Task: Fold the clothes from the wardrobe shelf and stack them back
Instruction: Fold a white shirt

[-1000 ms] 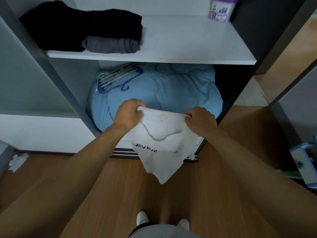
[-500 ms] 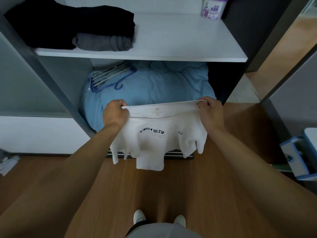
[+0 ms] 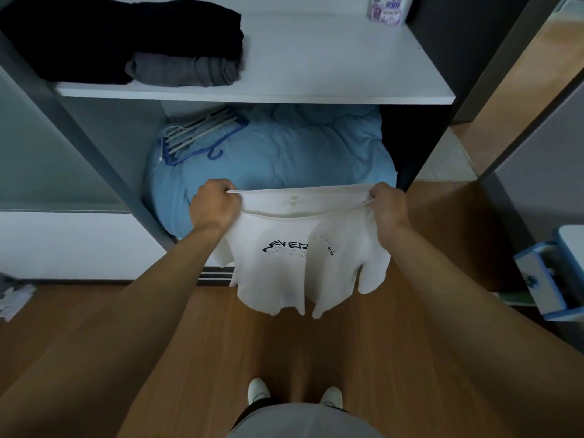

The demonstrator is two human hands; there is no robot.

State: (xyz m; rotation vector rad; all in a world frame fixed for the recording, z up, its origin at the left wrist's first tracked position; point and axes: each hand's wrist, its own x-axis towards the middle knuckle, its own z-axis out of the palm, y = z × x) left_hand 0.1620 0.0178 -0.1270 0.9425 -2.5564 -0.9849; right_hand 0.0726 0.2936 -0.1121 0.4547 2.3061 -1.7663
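At mid-frame the left hand (image 3: 215, 205) and right hand (image 3: 389, 205) each grip an upper edge of the white T-shirt (image 3: 300, 260), stretched between them and hanging over the wooden floor (image 3: 284, 349); black and grey folded clothes (image 3: 177, 52) sit upper left on the shelf (image 3: 331, 58)

A white T-shirt (image 3: 284, 273) with dark lettering across its front is hanging in the air before the wardrobe (image 3: 94, 147), its top edge stretching taut and level, its lower part drooping in loose folds. Folded black clothes (image 3: 126, 30) are lying at the left end of the white shelf (image 3: 316, 58), a folded grey garment (image 3: 183, 69) resting against them at the front.
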